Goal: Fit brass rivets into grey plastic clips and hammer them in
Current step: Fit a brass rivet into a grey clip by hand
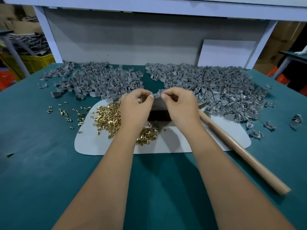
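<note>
Both hands meet over the dark block (pixel 159 113), the left hand (pixel 136 105) and right hand (pixel 178 105) pinching one grey clip (pixel 157 94) between curled fingertips, probably seating a rivet. The hammer (pixel 239 150) lies near right, handy.

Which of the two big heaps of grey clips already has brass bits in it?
The right heap, beside the hammer: small brass glints show among its clips. The left heap looks plain grey throughout.

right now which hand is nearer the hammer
Right. The right hand is just beside the hammer, whose handle runs along the outside of that wrist. The left hand is farther off, over the rivets, on the far side of the right hand.
</note>
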